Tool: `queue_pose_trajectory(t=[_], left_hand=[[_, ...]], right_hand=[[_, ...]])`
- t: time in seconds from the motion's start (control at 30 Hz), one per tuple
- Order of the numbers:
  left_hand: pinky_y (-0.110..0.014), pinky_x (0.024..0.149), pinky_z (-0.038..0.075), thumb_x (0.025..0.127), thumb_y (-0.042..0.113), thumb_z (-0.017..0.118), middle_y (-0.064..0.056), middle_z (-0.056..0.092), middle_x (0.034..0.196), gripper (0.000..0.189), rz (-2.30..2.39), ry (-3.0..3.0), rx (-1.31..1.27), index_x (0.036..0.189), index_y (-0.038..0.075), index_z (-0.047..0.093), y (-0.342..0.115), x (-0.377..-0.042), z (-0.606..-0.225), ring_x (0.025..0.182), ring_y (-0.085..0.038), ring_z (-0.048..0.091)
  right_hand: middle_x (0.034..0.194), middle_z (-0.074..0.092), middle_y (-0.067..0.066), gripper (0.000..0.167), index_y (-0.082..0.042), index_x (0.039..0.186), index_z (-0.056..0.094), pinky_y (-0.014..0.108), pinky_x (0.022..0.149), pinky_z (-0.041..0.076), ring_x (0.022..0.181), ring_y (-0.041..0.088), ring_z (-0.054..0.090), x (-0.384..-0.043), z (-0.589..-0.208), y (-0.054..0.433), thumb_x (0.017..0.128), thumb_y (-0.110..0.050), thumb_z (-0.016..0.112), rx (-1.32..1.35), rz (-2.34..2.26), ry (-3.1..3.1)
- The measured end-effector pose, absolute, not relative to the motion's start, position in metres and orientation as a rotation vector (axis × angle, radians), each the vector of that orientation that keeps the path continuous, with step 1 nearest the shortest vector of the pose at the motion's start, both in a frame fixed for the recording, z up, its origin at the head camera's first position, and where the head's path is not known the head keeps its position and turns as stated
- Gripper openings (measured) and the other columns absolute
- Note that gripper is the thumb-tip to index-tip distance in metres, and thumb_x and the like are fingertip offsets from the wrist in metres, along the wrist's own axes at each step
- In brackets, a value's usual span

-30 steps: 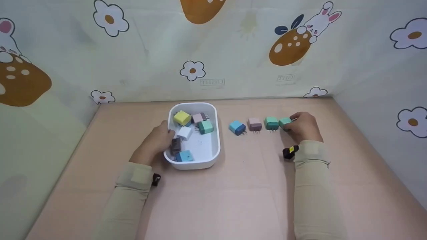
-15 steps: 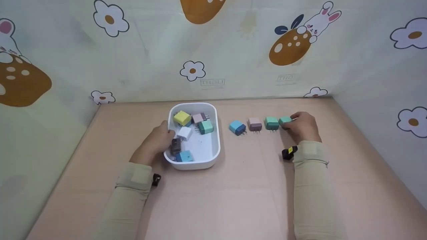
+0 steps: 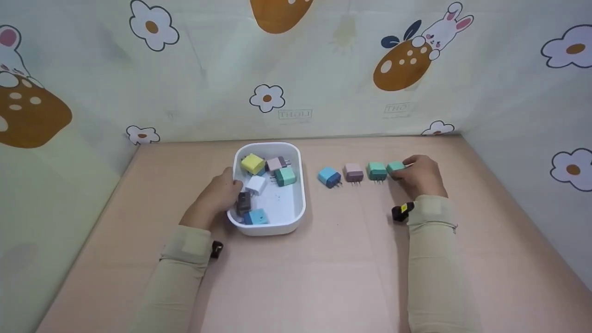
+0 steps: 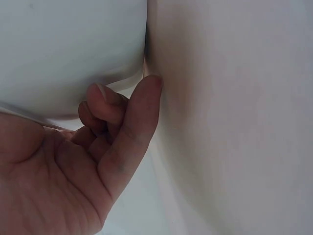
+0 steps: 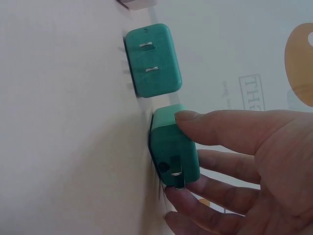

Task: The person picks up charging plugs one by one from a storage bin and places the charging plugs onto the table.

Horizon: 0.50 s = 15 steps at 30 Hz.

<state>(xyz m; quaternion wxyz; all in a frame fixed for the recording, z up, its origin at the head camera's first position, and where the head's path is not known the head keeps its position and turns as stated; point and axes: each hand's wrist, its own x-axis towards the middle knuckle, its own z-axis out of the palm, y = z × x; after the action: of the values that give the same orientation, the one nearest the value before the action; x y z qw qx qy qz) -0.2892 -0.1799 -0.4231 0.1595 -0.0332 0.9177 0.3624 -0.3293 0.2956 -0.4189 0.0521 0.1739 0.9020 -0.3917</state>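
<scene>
My left hand (image 3: 215, 196) grips the left side of a white plastic tub (image 3: 302, 199), thumb over the rim and fingers curled along the outer wall. In the right wrist view, my right hand (image 5: 264, 152) pinches a green plug-in charger (image 5: 172, 144) between thumb and fingers. Its metal prongs face the wrist camera. Beside it, the last of a row of chargers is another green charger (image 3: 377, 171). To the left of that stand a mauve charger (image 3: 353, 172) and a blue charger (image 3: 329, 177).
Inside the tub lie a yellow charger (image 3: 252, 163), a white charger (image 3: 255, 184), a dark brown charger (image 3: 243, 202), a blue charger (image 3: 258, 216) and others. A patterned cloth wall (image 3: 212, 92) borders the back of the pinkish table (image 3: 314, 286).
</scene>
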Motion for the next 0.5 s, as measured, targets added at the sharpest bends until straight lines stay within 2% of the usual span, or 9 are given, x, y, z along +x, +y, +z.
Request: queue_pose_trajectory(t=[0.23,0.5], left_hand=[[-0.052,0.109,0.053,0.114,0.026,0.030,-0.025,0.041,0.163,0.059,1.053,2.667,-0.034,0.167,0.001,0.017,-0.1813,-0.2883,-0.4256,0.126,-0.034,0.058],[-0.054,0.114,0.048,0.115,0.026,0.030,-0.026,0.038,0.165,0.060,1.060,2.652,-0.046,0.167,0.000,0.016,-0.1809,-0.2879,-0.4251,0.133,-0.036,0.055]], right_hand=[[0.141,0.059,0.025,0.059,0.005,0.143,0.058,0.053,0.113,0.046,0.126,0.037,0.053,-0.3281,-0.4182,0.2951,0.094,-0.020,0.079,0.500,-1.186,2.771],[0.139,0.055,0.023,0.053,0.004,0.144,0.056,0.041,0.101,0.057,0.121,0.034,0.060,-0.3262,-0.4155,0.2938,0.096,-0.009,0.075,0.549,-1.377,2.678]])
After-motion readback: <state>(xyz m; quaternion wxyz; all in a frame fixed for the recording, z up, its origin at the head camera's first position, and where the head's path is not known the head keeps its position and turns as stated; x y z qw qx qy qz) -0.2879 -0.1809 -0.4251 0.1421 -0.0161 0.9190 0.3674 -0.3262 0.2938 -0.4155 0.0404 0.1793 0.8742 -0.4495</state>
